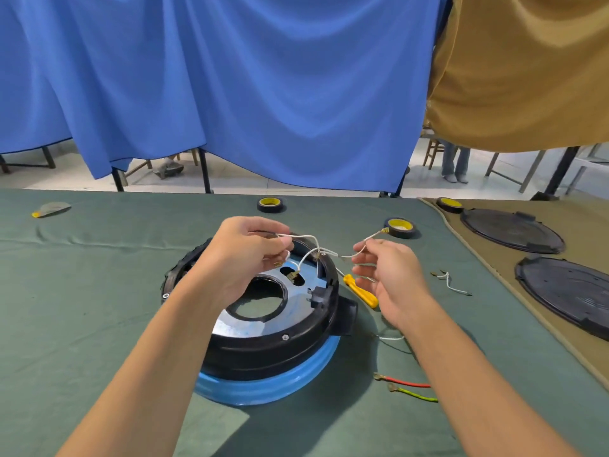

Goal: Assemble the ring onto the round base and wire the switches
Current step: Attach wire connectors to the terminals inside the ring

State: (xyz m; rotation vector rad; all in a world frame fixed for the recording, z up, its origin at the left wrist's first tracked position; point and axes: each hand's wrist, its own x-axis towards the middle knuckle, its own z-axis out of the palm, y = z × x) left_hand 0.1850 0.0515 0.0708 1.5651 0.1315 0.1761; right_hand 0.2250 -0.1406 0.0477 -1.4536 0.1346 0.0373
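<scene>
Both hands pinch white wires: left hand above the black ring, right hand beside it.

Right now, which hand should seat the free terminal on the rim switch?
Probably right: right hand pinches the wire with the free terminal, nearer the switch; left hand grips other wires.

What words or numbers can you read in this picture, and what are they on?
No words or numbers can be read.
Middle tape roll: dark marks on its yellow core, too blurred to read.
Nearer tape roll: core too blurred to read.
Far right tape roll: nothing readable.
White wires, round base, black lids: no writing shows.
</scene>
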